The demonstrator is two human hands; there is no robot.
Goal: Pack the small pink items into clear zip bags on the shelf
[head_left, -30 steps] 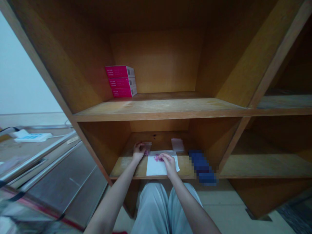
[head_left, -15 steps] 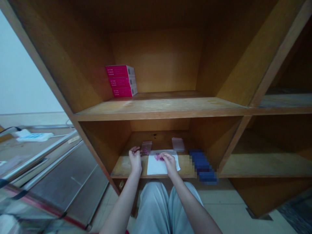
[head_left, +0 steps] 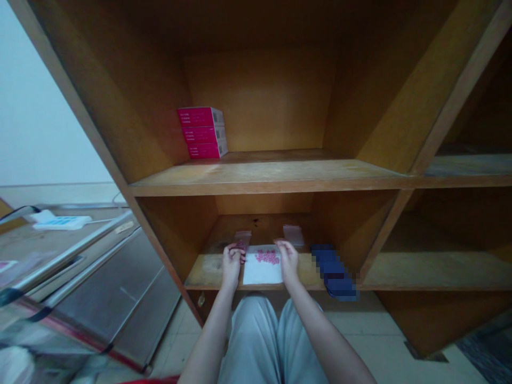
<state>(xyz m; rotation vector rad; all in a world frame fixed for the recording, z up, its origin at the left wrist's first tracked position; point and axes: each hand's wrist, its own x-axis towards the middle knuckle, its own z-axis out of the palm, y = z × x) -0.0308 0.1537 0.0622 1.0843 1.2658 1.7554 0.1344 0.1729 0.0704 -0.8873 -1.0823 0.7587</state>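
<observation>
Small pink beads [head_left: 267, 256] lie spread over the upper part of a white sheet of paper [head_left: 262, 274] on the lower shelf. Along the sheet's left edge is my left hand [head_left: 233, 261], its fingers curled; what they hold, if anything, is hidden. My right hand [head_left: 288, 260] is closed at the right edge of the sheet and covers that side, fingertips by the upper corner. Behind my left fingers lies a small clear bag [head_left: 242, 236] with pink bits in it. A second clear bag [head_left: 293, 235] rests behind my right hand.
A blurred-out dark blue item [head_left: 335, 273] lies right of the sheet, past the shelf's front edge. Above my hands runs the upper shelf's edge [head_left: 272, 188], with three stacked pink boxes [head_left: 203, 133] on that shelf. A metal-framed table [head_left: 108, 282] stands at the left.
My right hand has moved off the beads to the sheet's right edge. My left hand has come right to the sheet, its fingers more curled. The beads now show uncovered and more spread out.
</observation>
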